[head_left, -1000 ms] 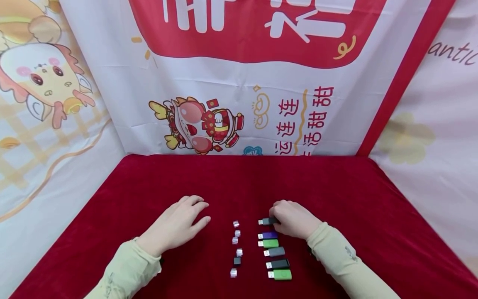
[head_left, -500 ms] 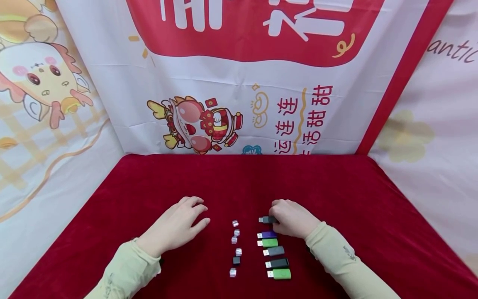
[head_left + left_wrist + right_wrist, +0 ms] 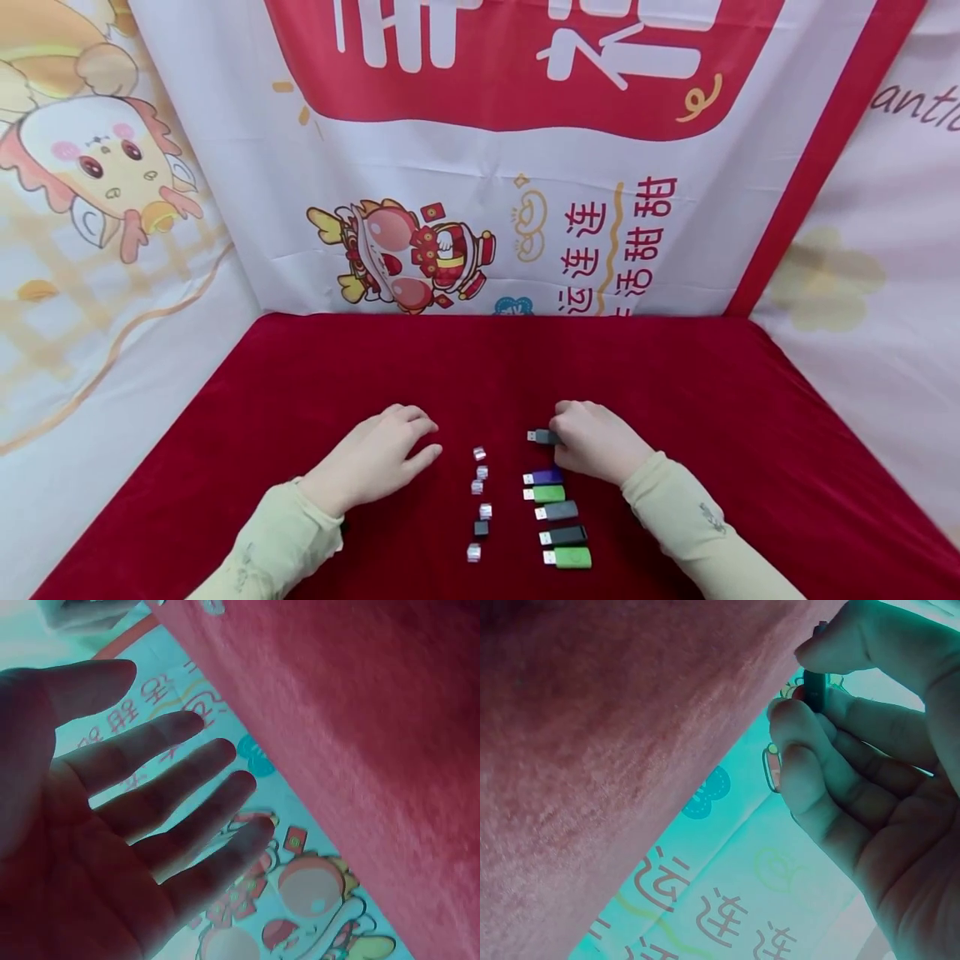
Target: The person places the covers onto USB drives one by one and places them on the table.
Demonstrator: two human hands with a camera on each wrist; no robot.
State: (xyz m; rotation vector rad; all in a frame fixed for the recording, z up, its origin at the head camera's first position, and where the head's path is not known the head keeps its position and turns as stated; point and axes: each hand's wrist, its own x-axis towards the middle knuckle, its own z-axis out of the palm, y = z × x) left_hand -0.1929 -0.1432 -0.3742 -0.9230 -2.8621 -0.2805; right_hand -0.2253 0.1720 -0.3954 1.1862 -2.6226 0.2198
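My right hand (image 3: 598, 437) pinches a dark grey USB stick (image 3: 542, 437) between thumb and fingers, its metal plug pointing left. In the right wrist view the thumb and fingertips of the hand (image 3: 855, 727) close round the dark stick (image 3: 815, 688). Fingers loosely spread, my left hand (image 3: 375, 458) holds nothing, left of a column of small caps; the left wrist view shows the same bare hand (image 3: 127, 802). Below the held stick lie a purple USB stick (image 3: 546, 477), a green one (image 3: 551, 494), a grey one (image 3: 558, 511), a black one (image 3: 566, 536) and another green one (image 3: 570, 557).
Several small clear caps, such as the nearest clear cap (image 3: 474, 552), and one black cap (image 3: 482, 528) form a column left of the sticks. A red cloth (image 3: 675, 367) covers the table. Behind it hangs a printed white curtain (image 3: 450, 167).
The held USB stick has shifted slightly farther from the row of other sticks. My left hand has come a little to the right, and the head view has shifted slightly.
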